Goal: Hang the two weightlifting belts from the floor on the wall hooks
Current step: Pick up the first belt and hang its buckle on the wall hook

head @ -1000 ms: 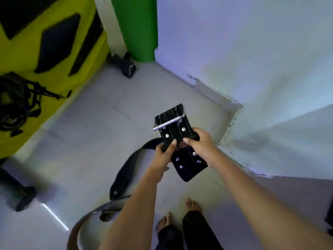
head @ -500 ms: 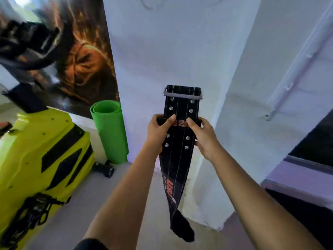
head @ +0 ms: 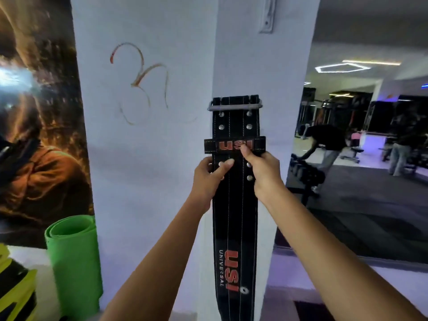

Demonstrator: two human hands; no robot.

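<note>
Head view: I'm seeing the black belt (head: 235,205) going up from the floor to chest height against the white pillar (head: 150,158), so the first hang is starting; the second belt is now lying out of frame. Left hand (head: 208,179) is pinching the belt's left edge, thumb pressing the front. Right hand (head: 261,172) is gripping the right edge, thumb touching the loop (head: 235,144). The bracket (head: 267,15) above is possibly the hook, too blurry to confirm.

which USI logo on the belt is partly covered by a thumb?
The upper USI logo on the keeper loop, under the right hand thumb. The lower USI logo by "UNIVERSAL" is uncovered.
</note>
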